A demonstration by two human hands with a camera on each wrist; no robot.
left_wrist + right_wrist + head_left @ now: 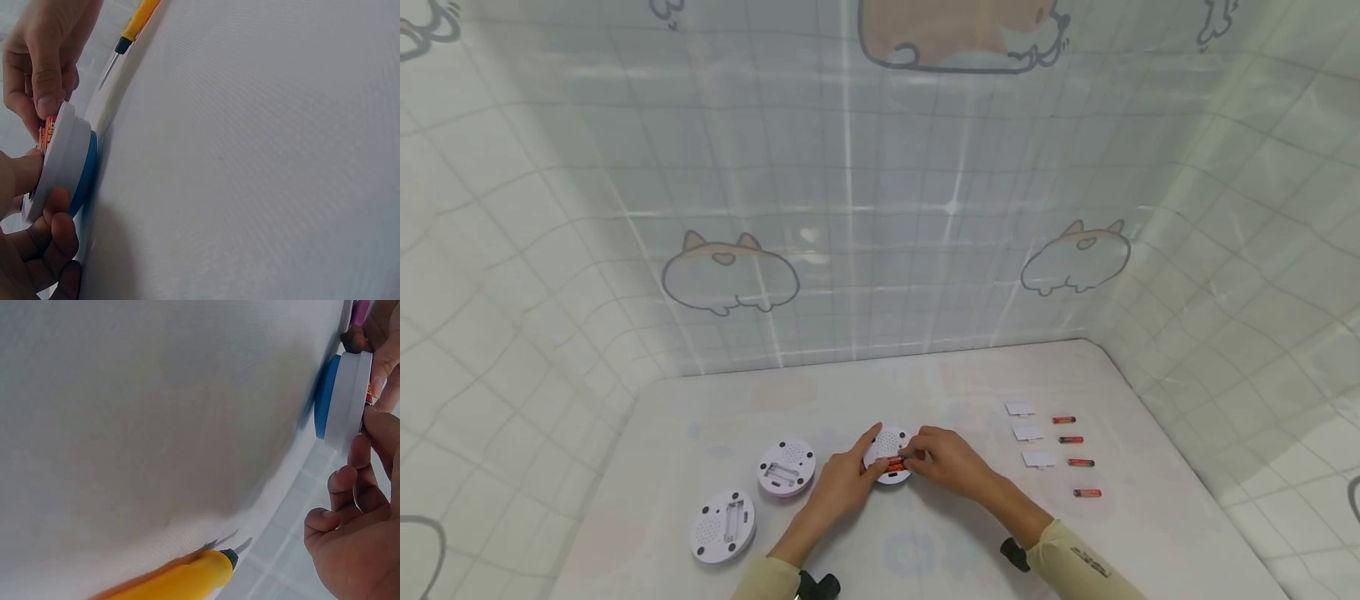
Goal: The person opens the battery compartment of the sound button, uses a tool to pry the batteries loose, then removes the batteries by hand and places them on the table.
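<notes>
A round white device [887,446] with a speaker-hole pattern and dark feet lies on the table. Its underside faces up, and a blue lower part [85,178] shows in the wrist views. My left hand [842,483] grips it, fingers round the rim and thumb over the battery compartment. Red batteries [895,464] sit in that compartment; my left thumb touches them. With curled fingers, my right hand [951,462] pinches the end of a red battery [50,125] at the compartment's right side. The fingers partly cover the battery ends.
Two similar devices [786,468] [722,527] with bare battery compartments lie to the left. On the right are white covers [1027,433] and several red batteries [1081,462]. A yellow-handled screwdriver [139,22] lies on the table, also seen in the right wrist view.
</notes>
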